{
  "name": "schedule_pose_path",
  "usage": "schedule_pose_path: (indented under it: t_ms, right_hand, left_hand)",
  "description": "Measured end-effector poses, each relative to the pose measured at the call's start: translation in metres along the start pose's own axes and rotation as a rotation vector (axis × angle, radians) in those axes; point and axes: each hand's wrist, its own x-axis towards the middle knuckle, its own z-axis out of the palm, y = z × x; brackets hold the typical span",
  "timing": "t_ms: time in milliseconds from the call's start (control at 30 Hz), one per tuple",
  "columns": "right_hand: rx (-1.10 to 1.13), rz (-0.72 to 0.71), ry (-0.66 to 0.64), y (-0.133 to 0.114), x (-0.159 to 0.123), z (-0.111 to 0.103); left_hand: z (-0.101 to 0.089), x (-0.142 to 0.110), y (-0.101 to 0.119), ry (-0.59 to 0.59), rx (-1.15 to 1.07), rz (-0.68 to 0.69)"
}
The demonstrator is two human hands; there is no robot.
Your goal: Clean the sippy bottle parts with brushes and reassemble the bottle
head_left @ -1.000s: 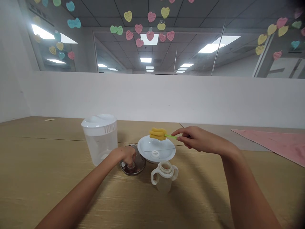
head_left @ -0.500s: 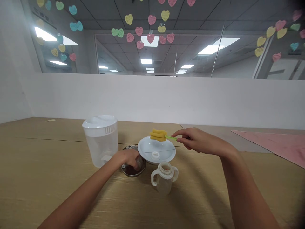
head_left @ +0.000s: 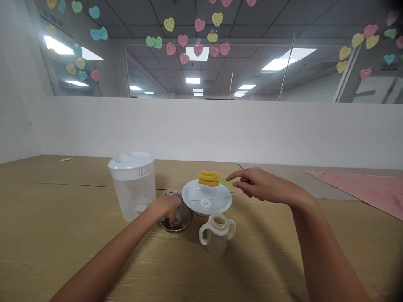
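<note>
Your right hand (head_left: 262,184): thumb and fingers pinching green handle of sponge bottle brush (head_left: 208,179), sponge head above far side of white plate (head_left: 190,198). Your left hand (head_left: 165,207): curled over steel-rimmed glass lid (head_left: 186,218) on table, grip hidden, cannot tell. Two-handled feeding bottle (head_left: 217,237) just before plate; plastic jug (head_left: 132,197) beside lid

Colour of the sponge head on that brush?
Yellow sponge head, on a green handle. Shows best in the head view.

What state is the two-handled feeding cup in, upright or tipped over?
Upright: the feeding cup stands on its base on the table, handles level.
</note>
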Motion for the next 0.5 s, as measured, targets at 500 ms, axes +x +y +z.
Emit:
schedule_pose_path:
  t_ms: [500]
  right_hand:
    - [-0.013, -0.009, 0.020, 0.000, 0.001, 0.001]
  left_hand:
    - [-0.015, -0.014, 0.023, 0.587, 0.003, 0.184]
